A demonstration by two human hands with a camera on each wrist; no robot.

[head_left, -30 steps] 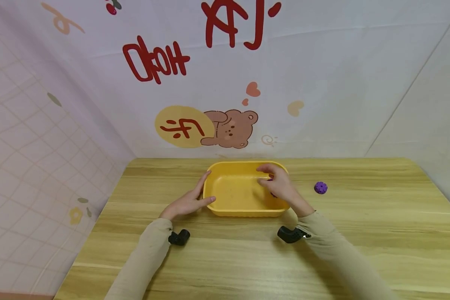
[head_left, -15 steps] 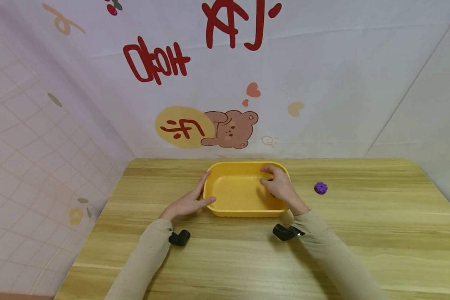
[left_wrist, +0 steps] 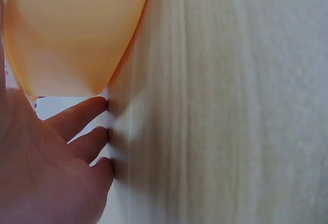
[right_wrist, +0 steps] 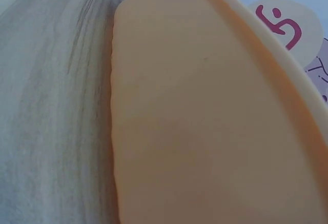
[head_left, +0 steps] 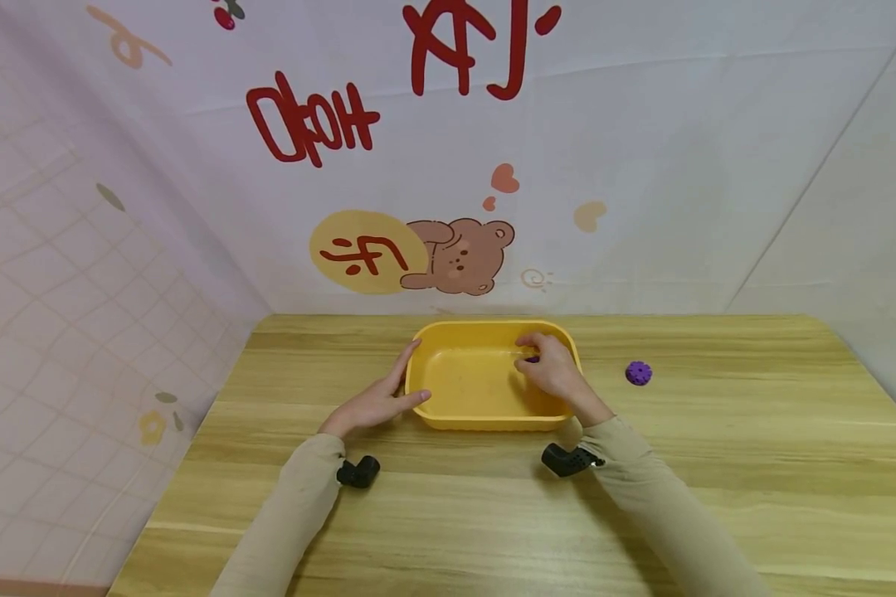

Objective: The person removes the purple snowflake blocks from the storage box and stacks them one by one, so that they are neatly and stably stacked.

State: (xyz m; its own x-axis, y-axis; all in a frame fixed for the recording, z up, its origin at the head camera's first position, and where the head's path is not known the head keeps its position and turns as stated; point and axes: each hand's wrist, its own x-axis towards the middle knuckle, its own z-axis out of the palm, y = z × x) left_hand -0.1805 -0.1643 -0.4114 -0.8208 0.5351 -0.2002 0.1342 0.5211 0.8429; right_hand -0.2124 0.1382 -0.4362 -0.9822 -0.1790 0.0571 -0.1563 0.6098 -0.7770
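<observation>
A yellow plastic basin (head_left: 478, 419) stands on the wooden table. My left hand (head_left: 369, 408) rests at its left end, thumb tip over the rim and index finger along the outside wall. In the left wrist view the other fingers (left_wrist: 89, 147) lie loosely extended beside the basin wall. My right hand (head_left: 556, 373) reaches inside the basin's right end, thumb and fingers curled around a small purple piece (head_left: 533, 360), mostly hidden by the hand. The right wrist view shows only the basin's outer wall (right_wrist: 205, 111), not the fingers.
To the right of the basin lies a purple round piece with a notched edge (head_left: 639, 373) on the table (head_left: 717, 464). A printed cloth wall (head_left: 642, 166) rises behind the table's far edge. Black wrist mounts (head_left: 358, 473) show at both cuffs.
My right hand has shifted slightly left and down within the basin; the purple piece there, seen under the hand before, now shows between thumb and fingers. Left hand and basin stay put.
</observation>
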